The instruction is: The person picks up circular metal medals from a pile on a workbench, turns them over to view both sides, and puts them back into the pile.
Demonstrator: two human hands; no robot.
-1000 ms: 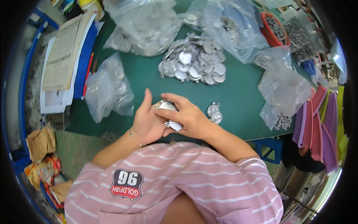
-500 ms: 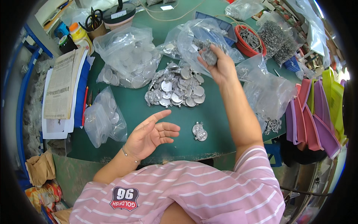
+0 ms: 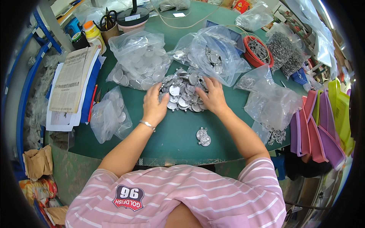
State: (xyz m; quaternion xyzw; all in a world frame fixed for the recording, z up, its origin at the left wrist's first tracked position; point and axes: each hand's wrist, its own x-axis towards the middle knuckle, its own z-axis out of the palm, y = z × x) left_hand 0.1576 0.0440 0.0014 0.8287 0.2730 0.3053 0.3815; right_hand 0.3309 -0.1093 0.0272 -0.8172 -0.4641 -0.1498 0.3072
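Observation:
A heap of round silver metal pieces (image 3: 182, 95) with small prongs lies on the green table. At its left edge rests my left hand (image 3: 155, 107), fingers apart and curved along the side of the heap. My right hand (image 3: 214, 97) touches the opposite edge, thumb and fingers spread against the pieces. Neither hand has a piece lifted off the table. Nearer to me, right of the middle, a couple of similar metal pieces (image 3: 203, 136) lie together. Just behind the heap, a clear plastic bag (image 3: 228, 70) with more metal pieces inside lies with its mouth spread.
Behind my left hand stands a large bag of round discs (image 3: 142, 60); a smaller bag (image 3: 108, 116) lies left. A newspaper (image 3: 70, 81) covers papers at the left edge. A red basket (image 3: 261, 62) and bags of small metal parts sit right, beside colourful plastic bins (image 3: 315, 125).
My right hand has come from the clear bag down to the heap's right side, and the pieces it held are out of it. My left hand has moved forward to the heap's left side.

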